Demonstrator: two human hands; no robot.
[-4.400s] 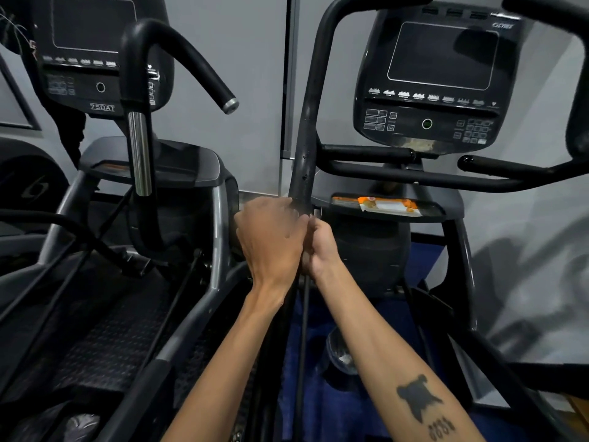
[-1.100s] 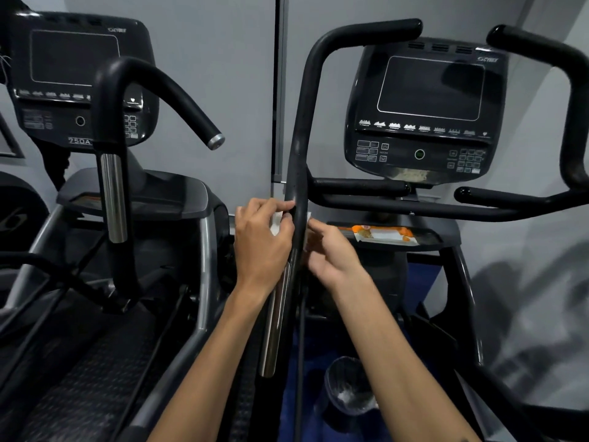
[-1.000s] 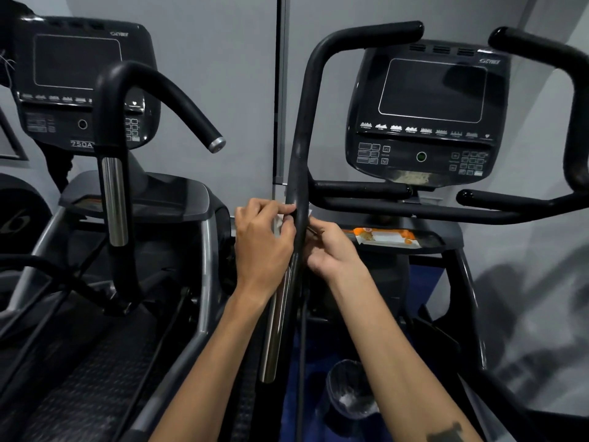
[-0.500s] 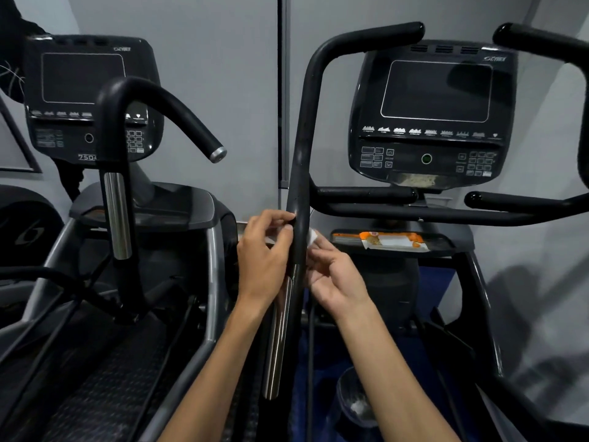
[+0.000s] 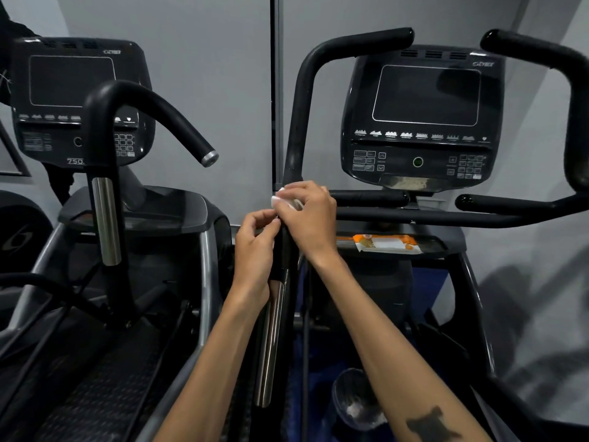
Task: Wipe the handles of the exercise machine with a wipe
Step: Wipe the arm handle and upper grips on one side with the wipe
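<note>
Fingers of right hand pinching wipe against handle, left hand curled alongside

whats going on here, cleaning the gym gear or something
A person is wiping down an exercise machine. The right hand holds a white wipe against the machine's tall black left handle, just above the chrome section. The left hand pinches at the handle right beside it. The upper curve and the other handles have no hand on them.
</note>
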